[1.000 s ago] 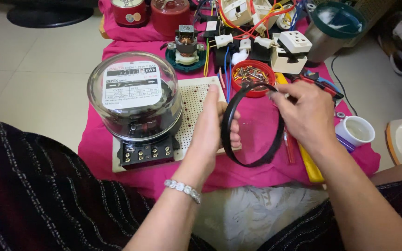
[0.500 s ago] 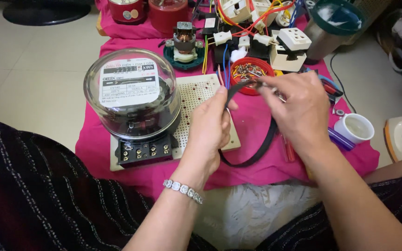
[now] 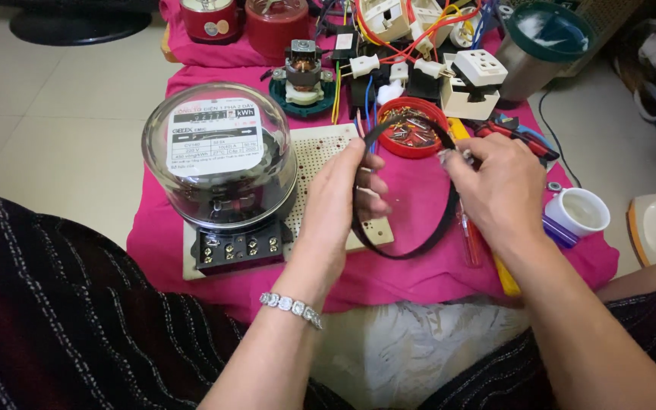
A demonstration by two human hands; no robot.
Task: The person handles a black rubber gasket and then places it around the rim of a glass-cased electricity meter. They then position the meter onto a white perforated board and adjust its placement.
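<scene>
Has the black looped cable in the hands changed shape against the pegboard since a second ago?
Yes. The black looped cable has flattened and narrowed over the perforated pegboard.

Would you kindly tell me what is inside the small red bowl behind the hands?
The red bowl holds a heap of small metal bits, too fine to identify. The black cable loop crosses its near rim, hiding part of the contents; the bottom is covered.
</scene>
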